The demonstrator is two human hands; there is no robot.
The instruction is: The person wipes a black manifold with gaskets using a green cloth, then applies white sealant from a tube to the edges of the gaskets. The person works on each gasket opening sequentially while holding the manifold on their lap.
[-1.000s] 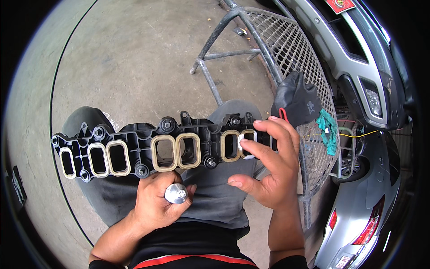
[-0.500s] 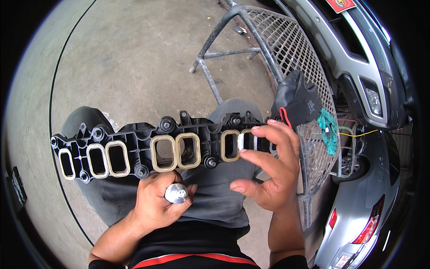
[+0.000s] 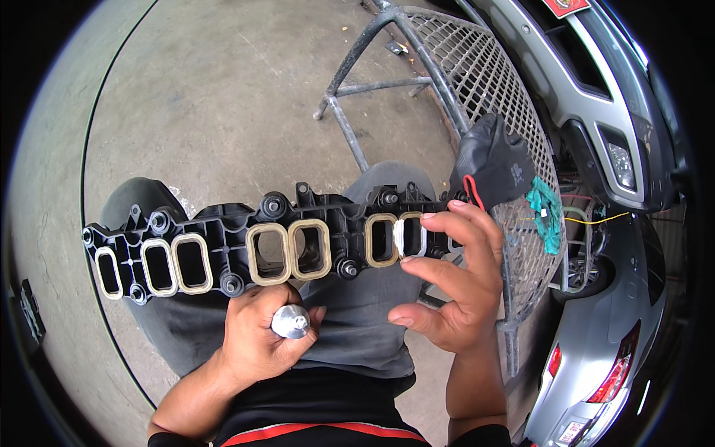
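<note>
Well, a long black part (image 3: 346, 237) is laid across the lap (image 3: 354, 328), past its left and right edges.
A silver tube (image 3: 290, 322) is gripped tight in the left hand (image 3: 257, 328), by the part's bottom edge. The right hand (image 3: 456, 287) is held wide open, fingers bent, nothing gripped. Its fingertips are kept close to a ring smeared with white stuff (image 3: 400, 238) near the part's right end; whether it is touched cannot be told.

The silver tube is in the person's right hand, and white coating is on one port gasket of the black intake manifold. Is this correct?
One detail is wrong: the head view shows the silver tube in the left hand.
</note>
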